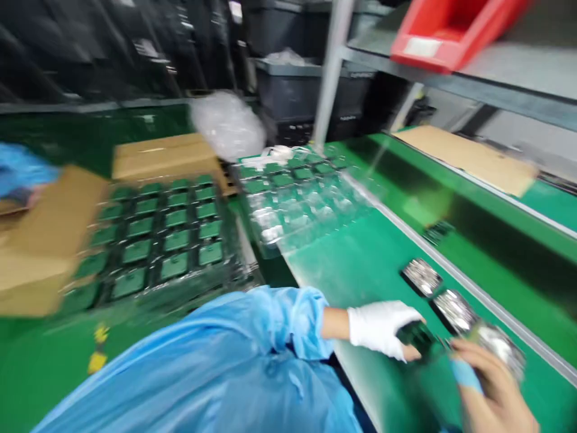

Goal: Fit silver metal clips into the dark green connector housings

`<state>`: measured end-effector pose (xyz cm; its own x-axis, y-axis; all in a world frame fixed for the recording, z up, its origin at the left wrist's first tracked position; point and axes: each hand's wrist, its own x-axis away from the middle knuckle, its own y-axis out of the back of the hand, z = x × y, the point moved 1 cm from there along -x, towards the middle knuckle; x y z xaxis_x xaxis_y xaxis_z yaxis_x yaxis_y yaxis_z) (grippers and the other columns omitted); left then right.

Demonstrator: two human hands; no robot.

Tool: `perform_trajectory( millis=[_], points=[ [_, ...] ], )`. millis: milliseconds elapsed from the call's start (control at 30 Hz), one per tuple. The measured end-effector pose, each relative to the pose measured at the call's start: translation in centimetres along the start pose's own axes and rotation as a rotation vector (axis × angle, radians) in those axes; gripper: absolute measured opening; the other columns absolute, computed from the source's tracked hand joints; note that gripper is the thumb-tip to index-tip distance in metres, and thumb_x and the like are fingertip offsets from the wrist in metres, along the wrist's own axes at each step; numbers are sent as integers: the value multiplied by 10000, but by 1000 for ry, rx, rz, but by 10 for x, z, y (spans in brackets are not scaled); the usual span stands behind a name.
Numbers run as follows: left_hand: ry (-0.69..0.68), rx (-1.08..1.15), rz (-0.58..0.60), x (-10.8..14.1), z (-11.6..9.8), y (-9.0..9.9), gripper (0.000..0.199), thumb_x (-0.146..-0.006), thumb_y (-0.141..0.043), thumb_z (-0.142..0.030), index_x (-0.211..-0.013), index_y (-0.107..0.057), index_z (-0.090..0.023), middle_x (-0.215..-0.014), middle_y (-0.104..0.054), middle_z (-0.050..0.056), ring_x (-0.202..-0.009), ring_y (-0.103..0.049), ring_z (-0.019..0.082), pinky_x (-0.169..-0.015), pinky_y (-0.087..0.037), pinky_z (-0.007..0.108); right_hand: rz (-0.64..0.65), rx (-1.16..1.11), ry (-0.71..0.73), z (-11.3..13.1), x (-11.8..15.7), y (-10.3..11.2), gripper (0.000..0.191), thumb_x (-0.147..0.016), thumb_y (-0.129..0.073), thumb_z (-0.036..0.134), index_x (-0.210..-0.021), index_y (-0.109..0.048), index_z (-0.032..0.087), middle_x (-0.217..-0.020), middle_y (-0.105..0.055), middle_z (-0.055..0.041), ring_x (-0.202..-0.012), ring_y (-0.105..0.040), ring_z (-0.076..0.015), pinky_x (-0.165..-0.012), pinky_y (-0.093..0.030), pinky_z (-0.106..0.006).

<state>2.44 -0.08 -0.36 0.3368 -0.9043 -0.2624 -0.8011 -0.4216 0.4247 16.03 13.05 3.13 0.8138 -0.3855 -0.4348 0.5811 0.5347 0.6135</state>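
My left hand [383,329], in a white glove with bare fingertips, is wrapped round a dark green part [415,337] above the green bench [347,270]. To its right, my right hand [489,379] has a light blue band on one finger. Its fingers are bent beside the part, and motion blur hides what they hold, if anything. Behind my hands, several shiny silver and black blocks [454,310] lie in a row along the bench's metal rail.
Clear trays of green pieces [175,237] stand at the left and centre [302,198]. Open cardboard [40,246] is at the far left, near another person's blue sleeve [22,168]. A red bin [451,36] sits on the upper right shelf, beside a metal post [331,72].
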Motion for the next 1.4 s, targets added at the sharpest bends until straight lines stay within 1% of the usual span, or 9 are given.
perform_trajectory(
  millis=[100, 133, 167, 267, 400, 667, 867, 1167, 1400],
  points=[
    [31, -22, -170, 13, -4, 0, 515, -666, -652, -302, -1138, -500, -163, -1097, -587, 116, -1026, -570, 261, -935, -475, 409, -42, -9, 19, 19, 6, -11, 115, -833, -558, 303, -782, -623, 223, -940, -662, -70, -871, -624, -229, -762, -506, -399],
    [46, -15, -209, 17, -3, 1, 509, -679, -628, -290, -1151, -483, -164, -1106, -578, 114, -1022, -568, 252, -931, -479, 410, -63, -18, 18, 22, 6, -16, 106, -840, -547, 270, -777, -614, 218, -942, -658, -68, -877, -622, -215, -765, -506, -382],
    [50, -16, -218, 19, -1, 3, 479, -707, -594, -286, -1156, -473, -167, -1098, -573, 109, -1016, -568, 242, -926, -481, 409, -70, -28, 23, 22, 7, -21, 101, -843, -541, 240, -771, -608, 217, -945, -653, -65, -880, -620, -202, -764, -506, -365],
    [-26, -64, -190, 24, 3, 5, 411, -759, -544, -302, -1138, -468, -162, -1072, -565, 106, -993, -573, 228, -904, -490, 405, -99, -72, 7, 21, 11, -30, 88, -832, -546, 176, -765, -588, 215, -933, -640, -54, -890, -615, -181, -789, -502, -347],
    [-114, -139, -162, 28, 3, 3, 398, -804, -522, -336, -1157, -454, -165, -1081, -562, 104, -994, -577, 222, -889, -499, 391, -83, -109, 13, 21, 20, -33, 90, -821, -543, 140, -797, -576, 220, -953, -633, -54, -925, -600, -185, -819, -494, -361],
    [-174, -206, -91, 28, 4, -2, 413, -816, -535, -362, -1173, -456, -170, -1079, -562, 104, -992, -581, 227, -881, -506, 391, -46, -72, 73, 20, 21, -33, 117, -831, -501, 110, -847, -549, 216, -988, -615, -65, -966, -568, -182, -839, -475, -364],
    [-185, -268, -88, 28, 3, -1, 426, -805, -548, -363, -1171, -452, -169, -1091, -565, 114, -1002, -584, 243, -876, -509, 400, -27, -59, 29, 20, 22, -34, 117, -817, -486, 117, -847, -539, 218, -986, -612, -66, -970, -564, -190, -843, -472, -375],
    [-187, -305, -79, 28, 1, -1, 433, -786, -555, -352, -1163, -449, -166, -1075, -576, 109, -987, -591, 243, -862, -511, 393, -12, -68, 17, 20, 22, -35, 126, -815, -472, 110, -852, -530, 215, -984, -605, -65, -966, -554, -187, -849, -461, -366],
    [-246, -415, -94, 29, 1, 0, 443, -789, -545, -339, -1185, -458, -163, -1091, -582, 136, -1021, -576, 282, -875, -504, 442, 5, -66, -19, 19, 22, -35, 128, -805, -475, 105, -843, -515, 221, -980, -600, -66, -965, -553, -194, -856, -457, -370]
  ],
)
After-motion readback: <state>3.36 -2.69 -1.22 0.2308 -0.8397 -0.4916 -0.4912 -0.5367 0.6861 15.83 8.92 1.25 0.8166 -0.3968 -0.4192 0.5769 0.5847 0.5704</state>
